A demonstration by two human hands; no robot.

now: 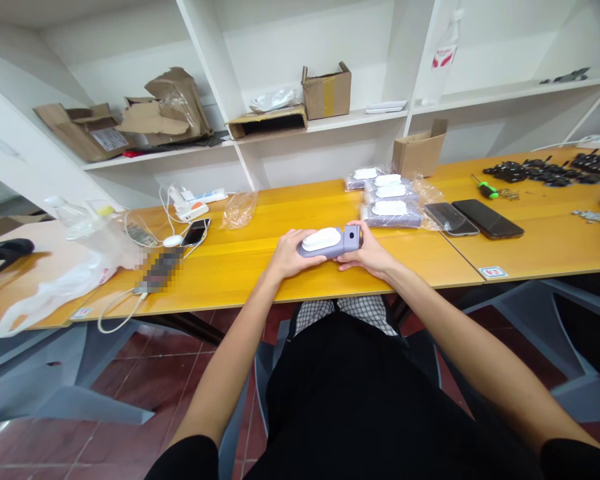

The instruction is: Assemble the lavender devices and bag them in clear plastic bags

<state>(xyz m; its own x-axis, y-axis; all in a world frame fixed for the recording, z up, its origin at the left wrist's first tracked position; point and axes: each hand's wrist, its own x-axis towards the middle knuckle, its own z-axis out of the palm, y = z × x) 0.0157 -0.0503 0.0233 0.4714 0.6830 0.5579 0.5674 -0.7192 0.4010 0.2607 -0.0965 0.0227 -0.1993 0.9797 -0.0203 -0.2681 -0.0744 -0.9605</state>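
Just above the table's front edge, both hands hold a lavender box-like device [333, 252] with a white oval pad [321, 239] on its top. My left hand [289, 255] is wrapped round its left end, thumb along the near side. At the other end, the fingers of my right hand [371, 253] grip a lavender end section [350, 238] that has a round black hole. A thin seam shows between this section and the body; I cannot tell whether they are joined. Beyond my right hand lie several similar lavender devices [391, 219] in clear plastic bags.
Two dark phones [487, 219] lie to the right on the wooden table [260, 280]. Farther right are a green-handled screwdriver [489, 191] and black parts [510, 171]. At left are a power strip [193, 212], cables, a charging phone [197, 232] and a plastic bag [65, 293]. Cardboard boxes [327, 93] stand on the shelf.
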